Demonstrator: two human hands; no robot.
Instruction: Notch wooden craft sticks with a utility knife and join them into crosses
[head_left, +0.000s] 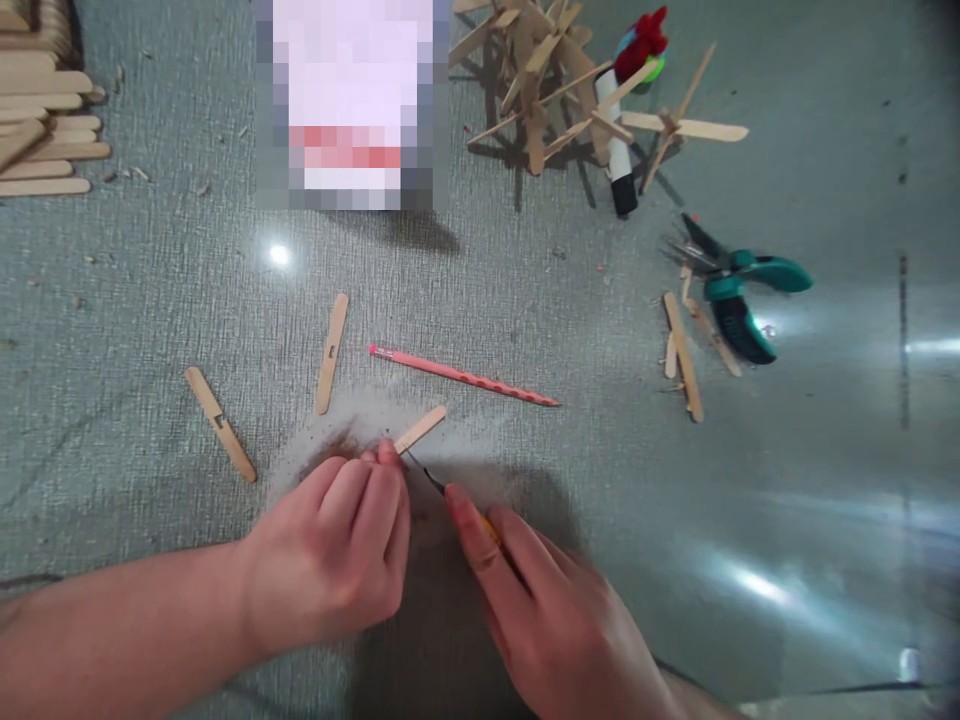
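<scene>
My left hand (345,525) is closed round the lower end of a wooden craft stick (422,428), which sticks out up and to the right and carries faint marks near the fingers. My right hand (540,590) grips a thin dark metal tool with a yellow handle (491,530). The tool's tip reaches the stick's edge right by my left fingertips. Pale dust lies on the table around both hands. Left of them rest two notched craft sticks, one nearly upright (326,375) and one slanted (206,405). Beyond the hands lies a pink pencil (465,378).
Stacked craft sticks (52,150) fill the upper left. A pixelated pale object (352,90) stands at the top. Upper right are joined sticks (536,70), a black-and-white marker (619,150) and a red fuzzy item (643,45). Green-handled pliers (724,285) lie beside broken sticks (684,360).
</scene>
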